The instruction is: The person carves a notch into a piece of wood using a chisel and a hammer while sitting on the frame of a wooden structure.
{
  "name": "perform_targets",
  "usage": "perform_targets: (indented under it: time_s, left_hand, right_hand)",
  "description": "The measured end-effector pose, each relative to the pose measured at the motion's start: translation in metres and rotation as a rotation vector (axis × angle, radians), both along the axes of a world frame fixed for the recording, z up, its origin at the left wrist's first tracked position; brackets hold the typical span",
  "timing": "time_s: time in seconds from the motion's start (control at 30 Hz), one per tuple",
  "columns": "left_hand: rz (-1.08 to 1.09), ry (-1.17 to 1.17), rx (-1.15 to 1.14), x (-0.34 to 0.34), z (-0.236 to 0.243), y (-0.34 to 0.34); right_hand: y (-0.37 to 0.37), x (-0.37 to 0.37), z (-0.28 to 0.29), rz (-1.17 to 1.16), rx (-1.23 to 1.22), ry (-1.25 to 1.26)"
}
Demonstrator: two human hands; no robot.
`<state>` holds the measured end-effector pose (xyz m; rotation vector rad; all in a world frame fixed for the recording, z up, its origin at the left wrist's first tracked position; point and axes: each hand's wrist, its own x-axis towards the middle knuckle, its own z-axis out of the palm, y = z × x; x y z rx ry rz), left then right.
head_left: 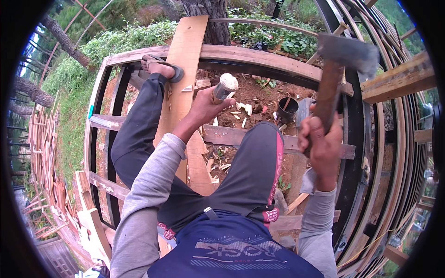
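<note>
My left hand [204, 109] is closed round a chisel [224, 89] whose pale, battered butt end sticks up out of the fist. Its blade is hidden behind the hand. Below it lies a long light-brown wooden plank [187, 41], reaching from between my legs to beyond the far rail. My right hand [323, 146] grips the wooden handle of a hammer [330, 88], held up on the right. The dark metal hammer head [347, 53] is well apart from the chisel. A small wood chip [187, 88] lies on the plank near the chisel.
A timber frame [259, 56] with crossbars [232, 135] surrounds me. My sandalled foot [162, 68] rests at the plank's left edge. A dark bucket [287, 107] stands on soil among wood chips. A thick beam [398, 79] juts in at the right; a tree trunk [208, 21] stands beyond.
</note>
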<state>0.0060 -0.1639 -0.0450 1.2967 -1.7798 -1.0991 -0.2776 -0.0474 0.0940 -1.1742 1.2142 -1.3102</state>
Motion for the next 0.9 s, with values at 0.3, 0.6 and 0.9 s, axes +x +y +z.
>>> perform_targets:
  time_s: [0.3,0.6,0.9]
  left_hand:
    - [-0.034,-0.073,-0.019,0.000,-0.004,-0.008]
    - [0.017,0.038,-0.038,0.026,-0.011,0.015]
    - [0.005,0.036,-0.062,0.028,-0.015,0.021]
  right_hand:
    - [-0.031,0.048,-0.022,0.260,0.042,0.169]
    - [-0.019,0.042,0.113,0.021,-0.126,-0.251]
    - [-0.004,0.048,0.012,-0.355,-0.638,0.357]
